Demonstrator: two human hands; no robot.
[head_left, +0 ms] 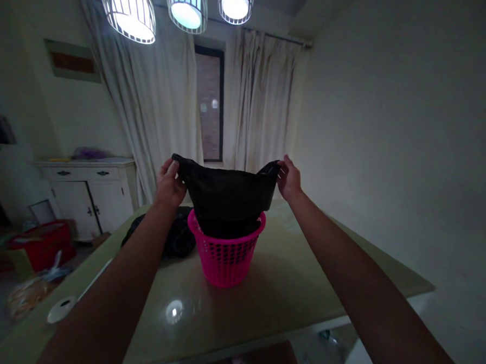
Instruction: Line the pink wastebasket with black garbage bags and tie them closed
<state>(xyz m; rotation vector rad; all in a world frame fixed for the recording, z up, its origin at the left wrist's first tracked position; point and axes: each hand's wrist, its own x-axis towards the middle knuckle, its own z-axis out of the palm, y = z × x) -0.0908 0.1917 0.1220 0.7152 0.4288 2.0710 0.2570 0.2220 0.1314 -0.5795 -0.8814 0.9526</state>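
A black plastic bag (pixel 231 193) is stretched between my two hands, its lower part down inside a pink perforated basket (pixel 226 261). My left hand (pixel 171 184) pinches the bag's top left corner. At the opposite upper corner, my right hand (pixel 288 178) grips the bag's edge. Both hands are raised above the basket rim, one to each side. The basket stands upright on the table (pixel 281 288). What lies inside the basket under the bag is hidden.
Behind my left forearm lies a heap of black plastic (pixel 180 239). A white roll (pixel 61 310) sits at the table's left edge. A white cabinet (pixel 91 195) and a red box (pixel 46 244) stand beyond on the left; a wall (pixel 407 141) rises at right.
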